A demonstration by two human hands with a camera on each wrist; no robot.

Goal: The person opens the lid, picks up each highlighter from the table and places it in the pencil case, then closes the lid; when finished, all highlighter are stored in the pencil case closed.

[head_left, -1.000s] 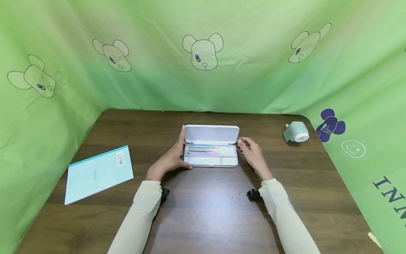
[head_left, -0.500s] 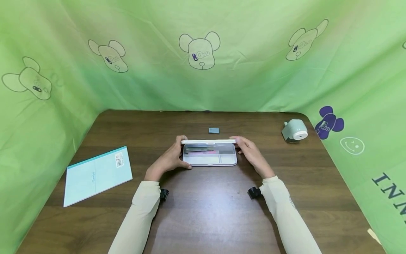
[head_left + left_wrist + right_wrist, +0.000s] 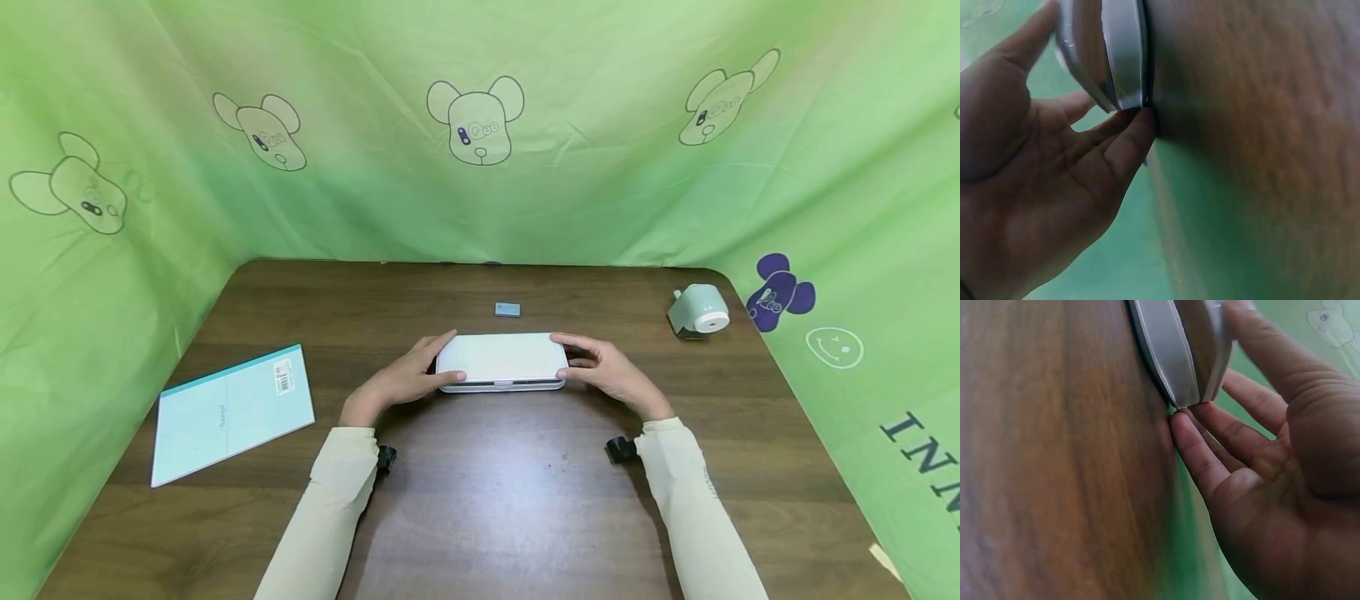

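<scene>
A white pencil case lies at the middle of the table, its lid lowered over the base. A narrow gap shows between lid and base along the front; both wrist views show this opening at the case's ends. My left hand holds the left end, with the thumb on the lid's front corner and the fingers behind. At the other end, my right hand grips the case in the same way, thumb in front and fingers at the back corner. The lid hides the pens inside.
Behind the case lies a small blue eraser. A light blue notebook rests at the left of the wooden table. Toward the back right stands a pale green pencil sharpener. Green curtains surround the table's back and sides.
The pencil case's lid has swung forward and down from upright, covering the pens and revealing the eraser behind. Both hands have moved onto the lid's corners; the right thumb has come to the front.
</scene>
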